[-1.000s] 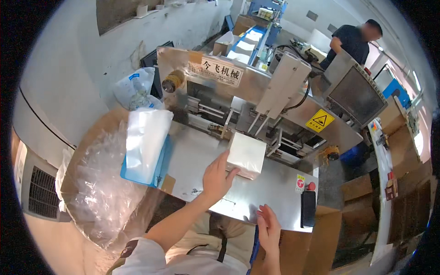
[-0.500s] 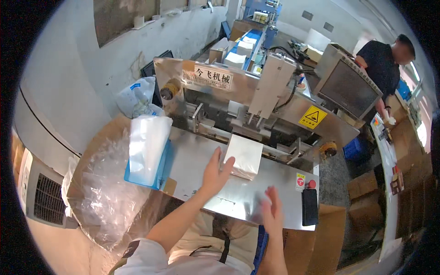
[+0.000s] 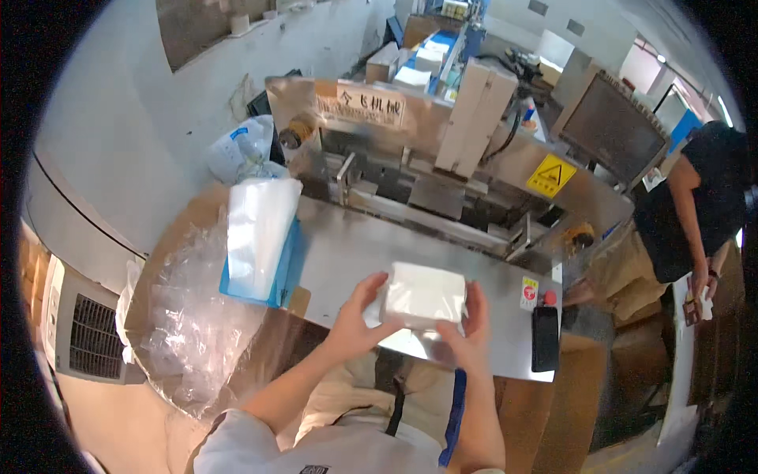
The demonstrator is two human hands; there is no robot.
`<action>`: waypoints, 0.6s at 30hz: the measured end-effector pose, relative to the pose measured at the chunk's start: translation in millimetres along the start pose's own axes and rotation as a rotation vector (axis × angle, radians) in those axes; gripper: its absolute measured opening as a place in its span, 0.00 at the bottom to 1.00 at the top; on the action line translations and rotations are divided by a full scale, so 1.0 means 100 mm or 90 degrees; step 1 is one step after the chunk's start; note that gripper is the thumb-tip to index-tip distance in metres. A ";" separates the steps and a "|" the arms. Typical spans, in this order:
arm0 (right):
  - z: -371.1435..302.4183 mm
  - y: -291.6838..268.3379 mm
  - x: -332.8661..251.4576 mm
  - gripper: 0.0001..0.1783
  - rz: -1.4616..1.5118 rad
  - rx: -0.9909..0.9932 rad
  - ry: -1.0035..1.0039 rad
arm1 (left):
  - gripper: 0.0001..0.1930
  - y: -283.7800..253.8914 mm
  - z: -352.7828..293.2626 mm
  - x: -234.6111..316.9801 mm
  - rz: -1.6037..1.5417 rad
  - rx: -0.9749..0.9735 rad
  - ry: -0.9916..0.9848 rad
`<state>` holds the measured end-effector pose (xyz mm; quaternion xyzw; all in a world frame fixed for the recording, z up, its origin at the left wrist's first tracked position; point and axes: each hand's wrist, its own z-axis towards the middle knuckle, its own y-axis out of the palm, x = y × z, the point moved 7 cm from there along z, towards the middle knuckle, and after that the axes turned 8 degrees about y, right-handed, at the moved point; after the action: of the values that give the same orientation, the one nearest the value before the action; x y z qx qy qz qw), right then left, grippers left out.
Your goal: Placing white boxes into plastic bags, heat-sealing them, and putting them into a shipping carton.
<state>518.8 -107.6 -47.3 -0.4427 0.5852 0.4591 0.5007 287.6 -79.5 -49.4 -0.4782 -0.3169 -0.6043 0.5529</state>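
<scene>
A white block-shaped pack in shiny clear film point(image 3: 427, 293) is between my two hands over the front part of the steel table. My left hand point(image 3: 361, 322) grips its left side, with the thumb along the near edge. On the right side my right hand point(image 3: 470, 325) closes round it, its thumb also at the near edge. Whether the pack's underside touches the table cannot be seen. Behind it stands the metal machine point(image 3: 434, 193), whose jaw area holds no pack.
On the left, a blue bin point(image 3: 288, 268) holds a stack of clear bags point(image 3: 259, 237). Beside it is a big carton of crumpled film point(image 3: 193, 316). A black phone point(image 3: 545, 340) and a red button point(image 3: 550, 298) sit at the table's right. Another person point(image 3: 699, 205) bends at far right.
The pack has come away from the machine toward me. Both my hands have closed on its sides; the right one was empty before. The other person has bent down and moved nearer.
</scene>
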 end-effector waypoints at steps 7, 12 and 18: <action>0.05 0.06 -0.13 0.63 -0.086 -0.142 -0.065 | 0.53 0.11 0.26 0.32 -0.049 -0.096 -0.030; -0.05 0.15 -0.26 0.64 -0.086 -0.170 -0.029 | 0.50 0.10 0.22 0.39 -0.051 -0.126 -0.026; -0.15 0.04 -0.28 0.53 -0.306 -0.177 -0.132 | 0.35 0.04 0.19 0.56 0.081 -0.127 0.083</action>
<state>515.2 -120.3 -17.5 -0.5840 0.3407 0.4458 0.5867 299.6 -83.5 8.2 -0.5095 -0.1875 -0.6264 0.5594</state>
